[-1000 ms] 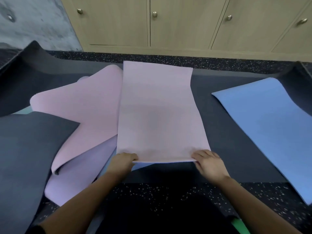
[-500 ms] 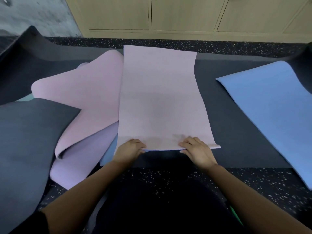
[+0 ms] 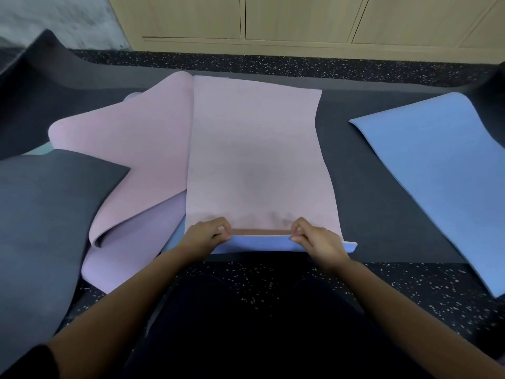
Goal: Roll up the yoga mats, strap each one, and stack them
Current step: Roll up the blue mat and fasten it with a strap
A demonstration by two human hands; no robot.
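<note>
Both hands have moved in from the corners of the pink mat [image 3: 257, 160] since a second ago, and its near edge, flat then, is now turned up and over, so a strip of its blue underside shows just below the knuckles. The left hand [image 3: 206, 235] and right hand [image 3: 318, 240] each pinch that folded lip, their fingers [image 3: 296, 231] curled tight on it, thumbs hidden beneath. The mat stretches away from the fingertips, lying flat on the floor [image 3: 410, 291].

By my reading this is only the first turn of the first roll. Nothing is rolled, strapped or stacked yet, and no strap is in sight. Well right of the right hand a blue mat [image 3: 437, 173] lies open. Left of the left hand, a second pink mat [image 3: 131, 160] lies partly folded over, and a grey mat [image 3: 49, 214] sits beyond it. All of them remain to be done.
</note>
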